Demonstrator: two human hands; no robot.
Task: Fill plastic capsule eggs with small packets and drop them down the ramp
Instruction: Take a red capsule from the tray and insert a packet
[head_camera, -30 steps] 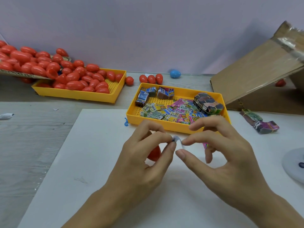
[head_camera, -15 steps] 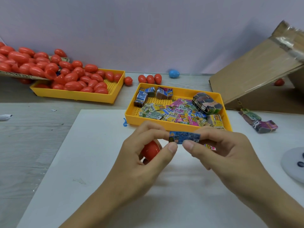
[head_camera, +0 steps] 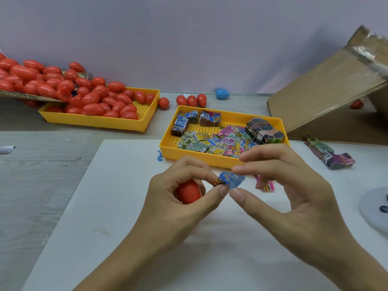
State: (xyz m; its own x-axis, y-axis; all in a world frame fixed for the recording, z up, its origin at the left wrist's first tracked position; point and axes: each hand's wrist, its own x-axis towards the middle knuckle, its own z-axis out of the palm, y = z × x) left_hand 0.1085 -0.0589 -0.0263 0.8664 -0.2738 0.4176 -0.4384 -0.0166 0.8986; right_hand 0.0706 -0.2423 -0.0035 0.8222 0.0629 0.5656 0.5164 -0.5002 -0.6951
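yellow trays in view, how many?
2. One yellow tray at back left holds red eggs; the other, just beyond the hands, holds packets. None appears hidden.

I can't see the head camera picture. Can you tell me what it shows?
Two hands pinch a small blue packet between them; the left hand also holds a red egg. Behind sit a yellow tray of packets and a cardboard ramp.

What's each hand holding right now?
Left hand: closed, red egg half in the palm, blue packet pinched.
Right hand: closed, pinching the blue packet, pink packet under the curled fingers.
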